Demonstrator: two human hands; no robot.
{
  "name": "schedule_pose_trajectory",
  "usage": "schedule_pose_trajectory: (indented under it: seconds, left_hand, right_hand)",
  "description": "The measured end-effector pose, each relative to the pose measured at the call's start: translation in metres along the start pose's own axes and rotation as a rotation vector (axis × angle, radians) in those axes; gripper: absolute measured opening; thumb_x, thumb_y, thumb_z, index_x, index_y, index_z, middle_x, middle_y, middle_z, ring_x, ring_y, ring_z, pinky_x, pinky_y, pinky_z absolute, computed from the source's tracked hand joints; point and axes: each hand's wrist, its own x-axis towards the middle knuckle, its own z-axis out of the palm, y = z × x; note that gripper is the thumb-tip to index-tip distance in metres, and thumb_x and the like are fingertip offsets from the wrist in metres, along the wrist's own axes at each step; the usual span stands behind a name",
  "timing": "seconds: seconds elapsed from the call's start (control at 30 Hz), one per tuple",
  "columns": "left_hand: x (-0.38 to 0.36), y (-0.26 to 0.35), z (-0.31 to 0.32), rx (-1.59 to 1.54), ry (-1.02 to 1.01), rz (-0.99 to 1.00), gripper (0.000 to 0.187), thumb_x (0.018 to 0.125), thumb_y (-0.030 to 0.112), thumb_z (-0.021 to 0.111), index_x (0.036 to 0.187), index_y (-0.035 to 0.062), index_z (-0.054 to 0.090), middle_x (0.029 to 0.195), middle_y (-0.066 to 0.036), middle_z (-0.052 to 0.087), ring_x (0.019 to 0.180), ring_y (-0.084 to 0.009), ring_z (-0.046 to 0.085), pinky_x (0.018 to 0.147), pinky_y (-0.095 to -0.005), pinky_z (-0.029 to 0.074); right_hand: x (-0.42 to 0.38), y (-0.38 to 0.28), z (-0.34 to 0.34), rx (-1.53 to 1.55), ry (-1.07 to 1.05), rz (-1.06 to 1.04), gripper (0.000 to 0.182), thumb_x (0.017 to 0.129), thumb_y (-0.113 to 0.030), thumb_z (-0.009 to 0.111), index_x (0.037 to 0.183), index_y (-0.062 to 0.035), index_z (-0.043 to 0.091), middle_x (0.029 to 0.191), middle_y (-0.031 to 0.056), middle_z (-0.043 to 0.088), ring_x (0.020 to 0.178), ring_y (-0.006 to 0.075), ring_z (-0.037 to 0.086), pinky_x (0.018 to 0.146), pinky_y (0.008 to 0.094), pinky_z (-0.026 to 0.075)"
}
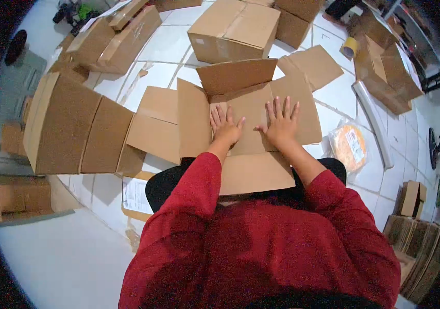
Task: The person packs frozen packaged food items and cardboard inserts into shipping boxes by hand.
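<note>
An opened cardboard box [251,172] with its flaps spread lies in front of me, close to my lap. My left hand [225,127] rests with spread fingers near the left side of its middle, beside the raised left flap [193,118]. Flat on the cardboard panel [305,113] to the right lies my right hand [282,121], fingers apart. Neither hand grips anything. The far flap [238,74] stands up behind both hands. What is under the palms is hidden.
Closed cartons [235,31] stand on the tiled floor ahead. To the left is a large cardboard piece [75,126]. On the right lie a plastic-wrapped orange item [348,147], a long white roll [373,123] and a yellow tape roll [350,47]. Stacked flat cardboard [421,252] sits lower right.
</note>
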Motion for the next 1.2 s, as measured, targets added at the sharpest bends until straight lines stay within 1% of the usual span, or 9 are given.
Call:
schedule_pose_trajectory:
  seconds: [0.17,0.37,0.43,0.57,0.83,0.93,1.0,1.1,1.2]
  left_hand:
    - [0.018,-0.016,0.014,-0.164,-0.142,-0.031,0.069,0.081,0.052,0.028,0.132,0.0102,0.006,0.136,-0.017,-0.007,0.125,-0.0316,-0.009,0.100,-0.0418,-0.004]
    - [0.003,0.023,-0.009,0.104,-0.147,0.041,0.067,0.080,0.055,0.028,0.132,0.0227,0.000,0.137,-0.009,-0.010,0.125,-0.0330,-0.009,0.095,-0.0566,0.000]
    - [-0.001,0.036,-0.013,-0.019,-0.250,0.101,0.065,0.080,0.055,0.028,0.131,0.0288,-0.001,0.137,-0.005,-0.012,0.124,-0.0350,-0.010,0.089,-0.0647,0.002]
    - [0.004,0.035,-0.006,0.013,-0.310,0.094,0.066,0.079,0.057,0.029,0.131,0.0293,-0.001,0.137,-0.004,-0.014,0.123,-0.0363,-0.011,0.087,-0.0666,0.003]
    - [0.009,0.029,0.015,0.108,-0.189,0.148,0.065,0.080,0.051,0.034,0.131,0.0292,0.001,0.137,-0.006,-0.012,0.122,-0.0396,-0.011,0.084,-0.0694,0.001]
    - [0.001,0.053,-0.004,0.045,-0.328,0.237,0.066,0.079,0.045,0.040,0.132,0.0270,0.005,0.138,-0.008,-0.008,0.121,-0.0431,-0.013,0.081,-0.0715,-0.001]
    - [-0.001,0.056,-0.001,0.147,-0.344,0.252,0.067,0.078,0.043,0.043,0.132,0.0247,0.008,0.138,-0.008,-0.005,0.120,-0.0438,-0.014,0.079,-0.0723,-0.002]
    - [0.003,0.062,-0.004,0.245,-0.431,0.220,0.067,0.076,0.041,0.045,0.131,0.0204,0.014,0.138,-0.008,-0.003,0.119,-0.0436,-0.016,0.078,-0.0733,-0.003]
    - [0.014,0.052,0.015,0.256,-0.489,0.178,0.067,0.075,0.043,0.046,0.131,0.0173,0.018,0.138,-0.008,-0.002,0.119,-0.0418,-0.019,0.077,-0.0738,-0.003]
  right_hand:
    - [0.002,-0.001,0.008,0.004,0.018,0.000,0.071,0.074,-0.062,0.028,0.130,-0.0191,0.020,0.136,0.0063,0.015,0.126,0.0277,0.006,0.095,0.0553,-0.007]
    - [-0.002,0.010,-0.012,0.037,-0.065,0.059,0.072,0.073,-0.056,0.041,0.130,-0.0174,0.021,0.136,0.0069,0.016,0.125,0.0306,0.008,0.097,0.0544,-0.004]
    - [-0.006,0.030,-0.031,0.125,0.165,0.259,0.074,0.069,-0.045,0.055,0.128,-0.0111,0.025,0.131,0.0088,0.027,0.118,0.0326,0.025,0.097,0.0498,0.013]
    - [0.001,0.060,-0.030,0.234,0.203,0.342,0.067,0.062,-0.027,0.066,0.117,-0.0019,0.037,0.107,0.0085,0.047,0.097,0.0280,0.041,0.082,0.0378,0.032]
    - [0.007,0.032,-0.027,0.100,0.193,0.254,0.050,0.069,-0.021,0.056,0.112,0.0004,0.042,0.091,0.0130,0.050,0.092,0.0262,0.041,0.081,0.0366,0.030]
    - [0.013,0.023,-0.037,0.326,-0.053,0.140,0.050,0.071,-0.016,0.050,0.117,0.0010,0.037,0.098,0.0168,0.050,0.096,0.0327,0.043,0.081,0.0405,0.033]
    - [0.019,0.019,-0.044,1.040,-0.445,0.314,0.057,0.071,-0.012,0.047,0.122,0.0031,0.028,0.108,0.0242,0.045,0.100,0.0416,0.042,0.083,0.0431,0.035]
    - [0.012,0.009,-0.039,0.979,-0.368,0.108,0.063,0.071,-0.010,0.045,0.125,0.0062,0.017,0.116,0.0313,0.036,0.103,0.0460,0.039,0.086,0.0423,0.034]
    - [0.014,-0.015,-0.013,0.886,-0.188,0.230,0.064,0.072,-0.008,0.044,0.125,0.0078,0.013,0.115,0.0351,0.033,0.102,0.0453,0.039,0.087,0.0416,0.034]
